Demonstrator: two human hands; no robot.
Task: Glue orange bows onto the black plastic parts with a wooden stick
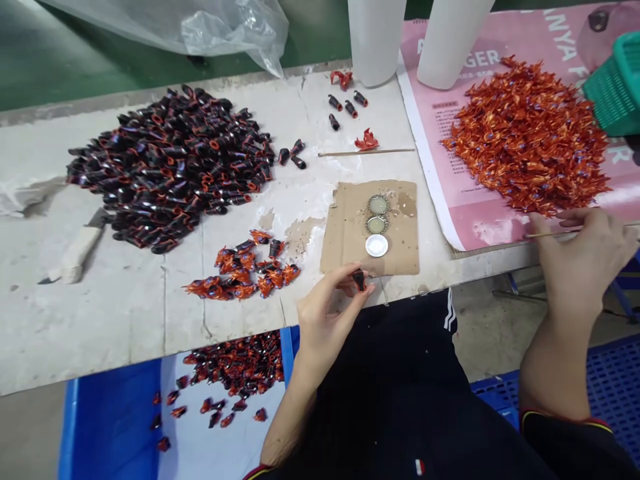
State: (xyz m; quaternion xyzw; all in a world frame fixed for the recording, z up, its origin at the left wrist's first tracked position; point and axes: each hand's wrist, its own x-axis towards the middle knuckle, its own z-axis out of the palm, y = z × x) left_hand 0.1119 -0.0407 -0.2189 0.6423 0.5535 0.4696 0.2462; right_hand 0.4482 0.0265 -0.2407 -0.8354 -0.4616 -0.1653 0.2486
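Between the thumb and fingers of my left hand (327,313) is a small black hollow piece (359,279), held over the front edge of a cardboard square (345,227). On that cardboard sit two bottle caps (377,215) with pale contents and a white round cap (377,245). My right hand (583,257) pinches a thin wooden stick (553,234) at the near edge of a heap of orange, pointed pieces (530,137). Its fingertips are close to the heap; whether they also touch a piece, I cannot tell.
A large pile of black pieces (175,160) covers the table's left part. Joined orange-and-black pieces (245,267) lie nearer. Another stick (367,153) lies behind the cardboard. White cylinders (377,40) and a green basket (615,87) stand behind. Below is a blue bin (110,427).
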